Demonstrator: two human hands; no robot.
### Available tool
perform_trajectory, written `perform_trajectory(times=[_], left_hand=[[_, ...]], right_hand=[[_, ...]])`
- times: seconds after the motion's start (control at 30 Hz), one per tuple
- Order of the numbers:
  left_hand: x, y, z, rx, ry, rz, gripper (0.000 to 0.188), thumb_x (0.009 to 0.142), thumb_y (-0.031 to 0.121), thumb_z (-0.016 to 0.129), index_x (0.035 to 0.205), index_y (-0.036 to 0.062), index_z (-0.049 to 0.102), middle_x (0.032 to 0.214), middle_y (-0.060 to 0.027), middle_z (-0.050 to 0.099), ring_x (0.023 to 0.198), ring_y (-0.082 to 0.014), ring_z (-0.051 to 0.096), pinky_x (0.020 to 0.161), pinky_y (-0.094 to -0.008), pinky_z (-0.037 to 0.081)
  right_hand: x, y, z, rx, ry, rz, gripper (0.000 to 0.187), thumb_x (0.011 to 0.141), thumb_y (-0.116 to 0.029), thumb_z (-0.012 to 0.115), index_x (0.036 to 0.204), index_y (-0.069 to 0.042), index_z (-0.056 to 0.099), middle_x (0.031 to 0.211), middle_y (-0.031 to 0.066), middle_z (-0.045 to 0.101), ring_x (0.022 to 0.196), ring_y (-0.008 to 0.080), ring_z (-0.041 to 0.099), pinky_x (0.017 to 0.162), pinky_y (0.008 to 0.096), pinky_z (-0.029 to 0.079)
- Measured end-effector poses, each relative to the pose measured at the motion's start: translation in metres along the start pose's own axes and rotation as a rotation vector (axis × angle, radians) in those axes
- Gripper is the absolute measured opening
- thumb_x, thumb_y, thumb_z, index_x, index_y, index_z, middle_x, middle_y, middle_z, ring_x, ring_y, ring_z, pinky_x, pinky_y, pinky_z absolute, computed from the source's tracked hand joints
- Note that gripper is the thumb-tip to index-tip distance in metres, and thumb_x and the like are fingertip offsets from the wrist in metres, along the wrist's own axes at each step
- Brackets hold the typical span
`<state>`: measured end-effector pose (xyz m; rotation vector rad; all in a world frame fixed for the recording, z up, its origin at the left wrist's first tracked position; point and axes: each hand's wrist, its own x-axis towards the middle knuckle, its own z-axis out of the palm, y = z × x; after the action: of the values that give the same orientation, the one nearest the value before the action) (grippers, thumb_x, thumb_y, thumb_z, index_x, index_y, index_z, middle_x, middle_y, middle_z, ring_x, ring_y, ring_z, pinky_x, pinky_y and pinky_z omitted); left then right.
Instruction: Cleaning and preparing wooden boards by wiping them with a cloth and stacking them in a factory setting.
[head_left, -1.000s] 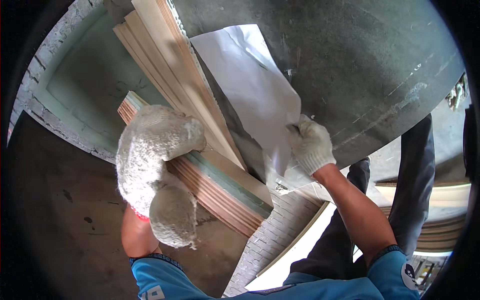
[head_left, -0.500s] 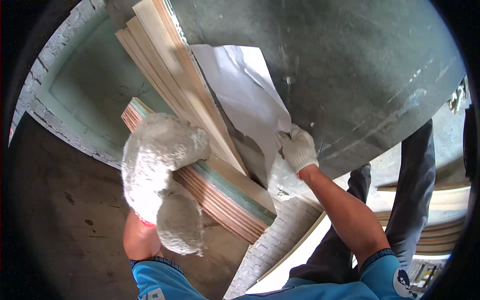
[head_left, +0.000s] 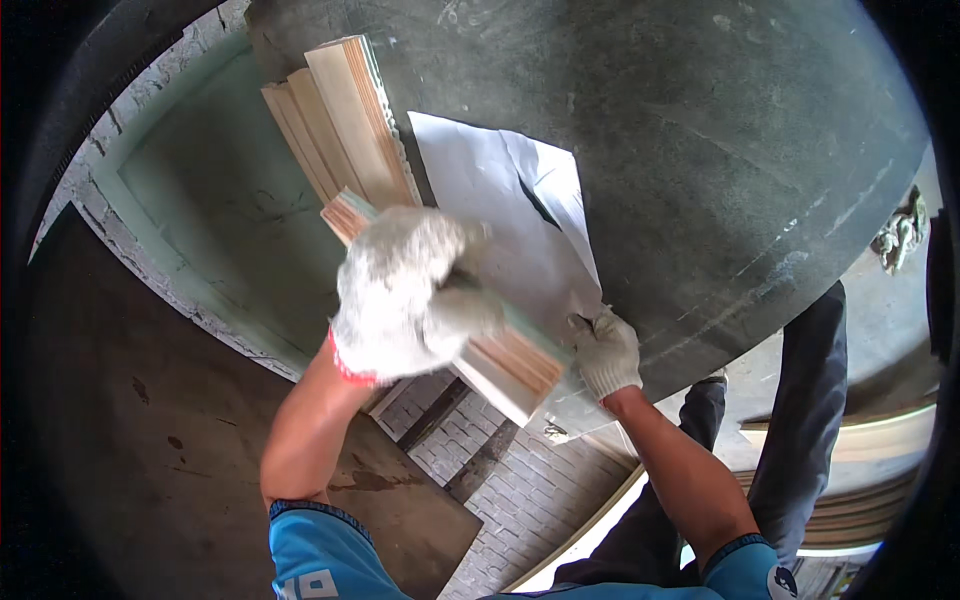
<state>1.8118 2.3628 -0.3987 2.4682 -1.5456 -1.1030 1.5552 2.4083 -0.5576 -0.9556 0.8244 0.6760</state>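
Note:
My left hand (head_left: 410, 295), in a fuzzy white work glove, is closed around a bundle of thin layered wood strips (head_left: 515, 368). One end of the bundle sticks out past the fingers at the upper left, the other at the lower right; the glove hides its middle. My right hand (head_left: 608, 352), in a knitted white glove, pinches the lower corner of a creased white sheet (head_left: 480, 180) lying on a dark grey surface. The bundle slants across the sheet's lower part. Beyond my left hand lies a stack of pale wood strips (head_left: 355, 120) beside the sheet.
The dark grey surface (head_left: 720, 180) has a curved edge on the right. A greenish panel (head_left: 220, 190) with a crusty white border is at the left, above a brown board (head_left: 180, 460). Dark-trousered legs (head_left: 800, 400) and curved wooden pieces (head_left: 870, 515) are at the lower right.
My left hand has moved right and slightly up, carrying the wood strips over the sheet's lower part. My right hand still holds the sheet's corner, with the sheet slightly lower and farther right.

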Motion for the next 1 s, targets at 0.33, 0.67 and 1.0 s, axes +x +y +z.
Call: perform_trajectory(times=[0.33,0.67,1.0], left_hand=[[0.033,-0.047,0.032,0.078,0.024,-0.251,0.015,0.092,0.024,0.058,0.083,0.0148,0.066,0.093,-0.0087,0.064,0.077,-0.034,0.065,0.068,-0.0436,0.052],[0.04,-0.086,0.05,0.112,-0.064,-0.227,0.028,0.1,0.031,0.045,0.099,0.0162,0.069,0.1,-0.0094,0.067,0.093,-0.0352,0.067,0.078,-0.0447,0.053],[0.051,-0.097,0.066,0.01,-0.038,-0.376,0.028,0.1,0.036,0.047,0.105,0.0169,0.068,0.102,-0.0128,0.066,0.096,-0.0392,0.063,0.084,-0.0464,0.051]], right_hand=[[0.0,-0.019,-0.008,-0.115,0.094,-0.197,0.017,0.09,-0.017,0.063,0.099,-0.002,0.066,0.081,0.017,0.069,0.071,0.0284,0.069,0.065,0.0383,0.052],[-0.003,-0.032,-0.019,-0.218,0.137,-0.106,0.016,0.089,-0.019,0.063,0.091,-0.003,0.065,0.072,0.0165,0.067,0.072,0.0318,0.069,0.066,0.0405,0.052],[-0.003,-0.02,-0.01,-0.228,0.044,0.029,0.017,0.089,-0.02,0.062,0.089,-0.003,0.062,0.075,0.019,0.067,0.076,0.0361,0.069,0.067,0.0441,0.052]])
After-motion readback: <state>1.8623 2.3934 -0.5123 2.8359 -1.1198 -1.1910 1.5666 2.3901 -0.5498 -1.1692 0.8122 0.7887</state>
